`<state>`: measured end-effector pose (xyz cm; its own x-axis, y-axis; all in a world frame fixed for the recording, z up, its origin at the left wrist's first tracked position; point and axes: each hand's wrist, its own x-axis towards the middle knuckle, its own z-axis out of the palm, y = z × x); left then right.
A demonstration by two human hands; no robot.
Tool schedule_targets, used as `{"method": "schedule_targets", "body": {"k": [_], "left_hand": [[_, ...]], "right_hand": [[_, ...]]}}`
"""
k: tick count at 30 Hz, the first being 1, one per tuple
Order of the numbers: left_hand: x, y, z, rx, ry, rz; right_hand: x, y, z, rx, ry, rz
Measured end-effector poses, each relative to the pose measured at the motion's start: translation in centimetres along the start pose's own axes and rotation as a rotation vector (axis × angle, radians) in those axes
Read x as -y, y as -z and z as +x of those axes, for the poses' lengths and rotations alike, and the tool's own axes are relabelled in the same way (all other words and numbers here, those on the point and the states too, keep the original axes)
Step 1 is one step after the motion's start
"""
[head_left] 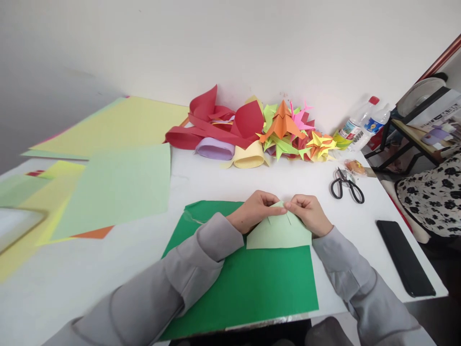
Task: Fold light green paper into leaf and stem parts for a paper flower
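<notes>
Between my hands is a pale green sheet of paper (279,235), its far edge pinched and its near edge resting over a dark green sheet (248,283). Two short dark slits or lines show near its top. My left hand (257,209) grips the upper left part, thumb laid across the front. On the upper right, my right hand (306,211) pinches the same paper between thumb and fingers. Both thumbs nearly meet at the top middle. The fingers behind the paper are partly hidden.
Black-handled scissors (346,185) and a black phone (405,257) lie to the right. Red paper shapes (216,120) and folded paper stars (284,127) are heaped along the wall, near plastic bottles (360,120). Large coloured sheets (122,182) spread at left. A person in patterned clothing (432,197) is at far right.
</notes>
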<state>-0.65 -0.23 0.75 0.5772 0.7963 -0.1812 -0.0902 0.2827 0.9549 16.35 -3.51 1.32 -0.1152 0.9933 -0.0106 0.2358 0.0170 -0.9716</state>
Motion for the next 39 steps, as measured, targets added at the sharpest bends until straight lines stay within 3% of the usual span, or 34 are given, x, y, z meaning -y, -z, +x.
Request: {"method": "schedule_targets", "body": {"k": [8,13,19,26,39], "left_hand": [[-0.55,-0.47,-0.39,-0.072,0.076,-0.080],[-0.39,-0.43,-0.24,-0.068,0.015,-0.078],[-0.18,-0.50,-0.16,-0.105,0.043,-0.157],[-0.18,-0.66,-0.19,-0.063,0.008,-0.060],[-0.16,-0.48,-0.07,-0.153,0.032,-0.109]], "right_hand": [[-0.11,-0.28,-0.07,-0.007,-0.025,-0.014],[0.11,-0.32,-0.05,-0.021,0.021,-0.058],[0.02,-0.45,-0.13,0.031,-0.054,0.051],[-0.11,-0.51,-0.07,-0.006,-0.029,0.032],[0.04,-0.23,-0.15,0.109,-0.125,0.159]]}}
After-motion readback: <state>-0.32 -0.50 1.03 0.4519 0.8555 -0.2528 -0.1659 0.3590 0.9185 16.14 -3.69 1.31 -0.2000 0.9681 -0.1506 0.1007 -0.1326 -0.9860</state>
